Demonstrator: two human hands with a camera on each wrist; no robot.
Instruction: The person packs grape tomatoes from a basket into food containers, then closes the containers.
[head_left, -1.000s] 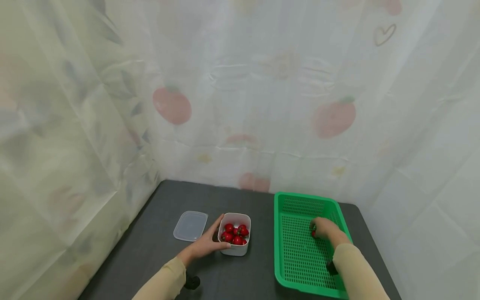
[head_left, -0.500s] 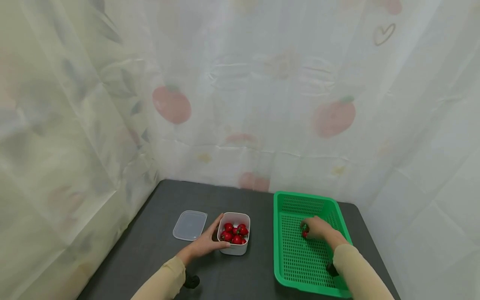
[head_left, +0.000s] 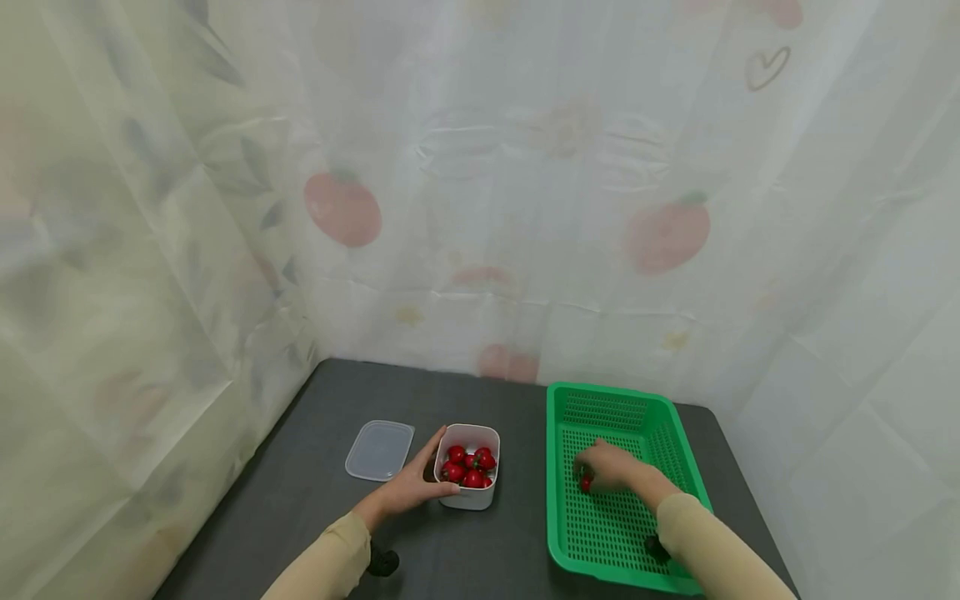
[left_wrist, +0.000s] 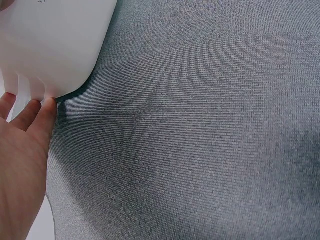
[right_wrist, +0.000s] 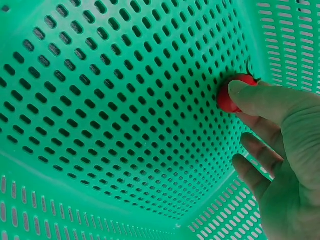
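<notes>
My left hand (head_left: 407,487) grips a small white container (head_left: 471,498) from its left side, thumb at the near rim and fingers on the far corner. Several cherry tomatoes (head_left: 472,478), red with green stems, lie inside it. In the left wrist view, fingertips (left_wrist: 48,106) press against the container's wall (left_wrist: 60,55). Over the green basket (head_left: 556,500), my right hand (head_left: 611,467) pinches one cherry tomato (right_wrist: 229,98) between thumb and finger. The right wrist view shows its green stem and the other fingers apart from it.
A translucent lid (head_left: 379,451) lies flat on the dark table (head_left: 442,558), left of the container. The basket's raised rim stands between the right hand and the container. A patterned curtain (head_left: 480,208) hangs behind and at both sides.
My right hand has moved left across the basket, carrying the pinched cherry tomato toward the basket's left side. The left hand and the container have stayed in place.
</notes>
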